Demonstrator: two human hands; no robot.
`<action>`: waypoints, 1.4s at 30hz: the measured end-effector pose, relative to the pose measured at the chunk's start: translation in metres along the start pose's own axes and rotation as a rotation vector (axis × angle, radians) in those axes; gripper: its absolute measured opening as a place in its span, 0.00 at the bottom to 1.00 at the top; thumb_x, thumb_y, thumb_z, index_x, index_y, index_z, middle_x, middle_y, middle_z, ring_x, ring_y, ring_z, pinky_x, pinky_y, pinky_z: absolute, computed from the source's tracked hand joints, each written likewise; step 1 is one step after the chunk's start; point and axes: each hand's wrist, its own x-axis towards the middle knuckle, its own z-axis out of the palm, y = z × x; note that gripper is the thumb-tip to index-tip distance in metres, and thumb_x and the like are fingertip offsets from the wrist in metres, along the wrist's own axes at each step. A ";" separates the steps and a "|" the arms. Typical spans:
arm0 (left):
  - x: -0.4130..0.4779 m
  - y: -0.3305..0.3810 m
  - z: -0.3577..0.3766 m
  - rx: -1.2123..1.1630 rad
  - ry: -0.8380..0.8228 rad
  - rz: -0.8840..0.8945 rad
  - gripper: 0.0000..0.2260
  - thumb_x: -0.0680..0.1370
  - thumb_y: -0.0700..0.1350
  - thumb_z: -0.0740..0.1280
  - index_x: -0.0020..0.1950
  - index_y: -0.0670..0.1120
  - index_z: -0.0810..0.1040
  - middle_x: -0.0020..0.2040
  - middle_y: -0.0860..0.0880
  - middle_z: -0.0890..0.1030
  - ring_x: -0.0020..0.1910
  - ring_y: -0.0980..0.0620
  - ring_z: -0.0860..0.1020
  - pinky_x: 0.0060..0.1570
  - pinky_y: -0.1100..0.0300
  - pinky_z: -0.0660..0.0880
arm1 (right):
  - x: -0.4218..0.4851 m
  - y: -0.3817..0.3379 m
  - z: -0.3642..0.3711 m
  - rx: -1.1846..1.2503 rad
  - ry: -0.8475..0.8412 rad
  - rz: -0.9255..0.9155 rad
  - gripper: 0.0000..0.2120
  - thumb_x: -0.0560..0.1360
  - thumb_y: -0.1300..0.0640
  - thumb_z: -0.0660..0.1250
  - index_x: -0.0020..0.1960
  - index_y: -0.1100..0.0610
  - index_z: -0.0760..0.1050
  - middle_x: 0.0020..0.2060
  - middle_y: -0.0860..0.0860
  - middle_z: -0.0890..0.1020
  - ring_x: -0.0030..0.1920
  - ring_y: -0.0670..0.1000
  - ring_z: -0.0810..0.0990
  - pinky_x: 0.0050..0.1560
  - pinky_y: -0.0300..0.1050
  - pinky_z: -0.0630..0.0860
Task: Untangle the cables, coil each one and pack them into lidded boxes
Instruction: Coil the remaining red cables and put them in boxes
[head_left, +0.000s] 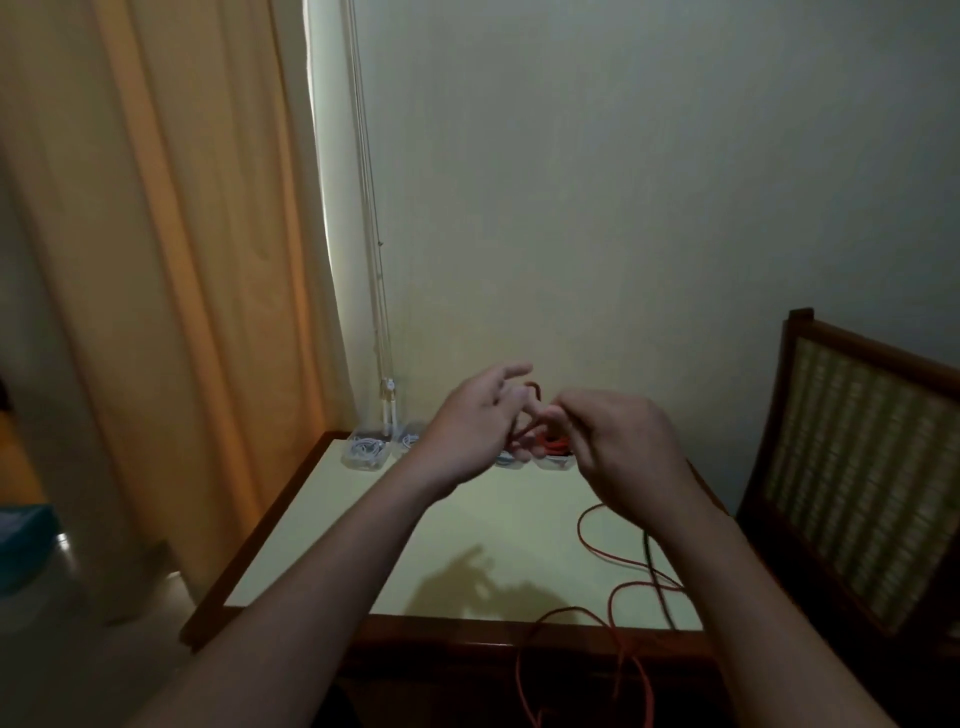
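Table (457, 525), pale top, against the wall, serves as work surface. Both hands are raised above it, close together, likely to wind a coil. Left hand (467, 421): upper fingers straight and spread, probably as a form for the loop; can't tell if the lower fingers grip. Right hand (618, 441): curled, pinching the red cable (587, 535), apparently feeding it. Cable's loop sits between the hands; slack trails over the table and off the front edge. Black cable (649, 556) lies beside it, uncoiled. Clear boxes (366, 449) at the back edge hold white cables, out of the way.
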 end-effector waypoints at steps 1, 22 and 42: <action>-0.001 0.000 0.000 -0.028 -0.026 -0.031 0.15 0.85 0.38 0.56 0.71 0.41 0.71 0.33 0.51 0.78 0.25 0.54 0.73 0.26 0.64 0.71 | 0.003 0.000 -0.002 0.017 0.027 0.007 0.19 0.81 0.42 0.56 0.41 0.52 0.76 0.33 0.49 0.81 0.35 0.56 0.78 0.33 0.50 0.74; -0.003 0.009 0.009 -0.399 -0.185 -0.126 0.11 0.85 0.49 0.59 0.45 0.47 0.73 0.28 0.54 0.60 0.24 0.58 0.54 0.24 0.64 0.49 | 0.009 -0.019 0.001 0.521 0.087 0.410 0.21 0.84 0.49 0.60 0.33 0.53 0.70 0.22 0.46 0.66 0.25 0.45 0.63 0.28 0.40 0.59; 0.020 0.012 -0.083 -1.077 0.135 -0.213 0.14 0.85 0.43 0.54 0.55 0.39 0.78 0.21 0.54 0.60 0.15 0.58 0.57 0.14 0.63 0.54 | -0.011 0.042 -0.023 0.653 0.038 0.665 0.05 0.77 0.52 0.72 0.47 0.54 0.80 0.36 0.52 0.76 0.33 0.43 0.73 0.33 0.33 0.71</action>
